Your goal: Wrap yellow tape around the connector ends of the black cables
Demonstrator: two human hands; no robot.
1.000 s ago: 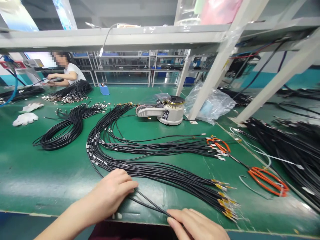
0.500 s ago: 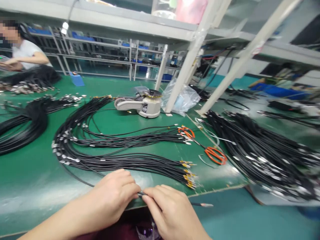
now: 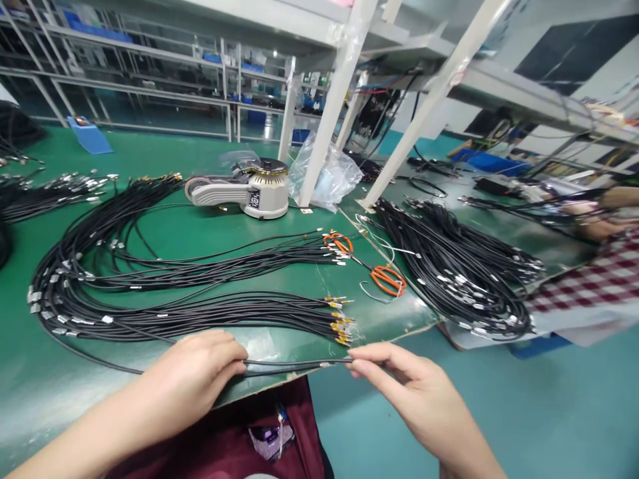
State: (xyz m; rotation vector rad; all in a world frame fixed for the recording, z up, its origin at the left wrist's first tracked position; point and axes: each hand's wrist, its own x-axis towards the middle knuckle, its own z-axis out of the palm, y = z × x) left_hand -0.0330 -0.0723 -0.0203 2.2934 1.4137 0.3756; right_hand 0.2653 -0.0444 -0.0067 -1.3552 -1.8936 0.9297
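Thin black cables (image 3: 289, 365) run between my two hands along the front edge of the bench. My left hand (image 3: 200, 366) is closed around them, resting low over the green surface. My right hand (image 3: 407, 382) pinches the cables between thumb and fingertips, just past the bench edge; a small white tag shows on them near it. Behind my hands lies a curved bundle of black cables (image 3: 239, 309) with white labels and yellow-sleeved ends. Orange-handled scissors (image 3: 388, 281) lie right of the bundle.
A grey tape dispenser (image 3: 264, 193) stands behind the bundle, beside a clear plastic bag (image 3: 327, 176) and slanted white posts (image 3: 344, 93). More black cables (image 3: 459, 266) cover the right bench, where another person's checked sleeve (image 3: 594, 273) shows. A blue holder (image 3: 90, 135) sits at the back left.
The view has turned right, bringing a co-worker's sleeve into sight. My hands came close together, then my right hand moved away to the right, with the cables stretched between them.
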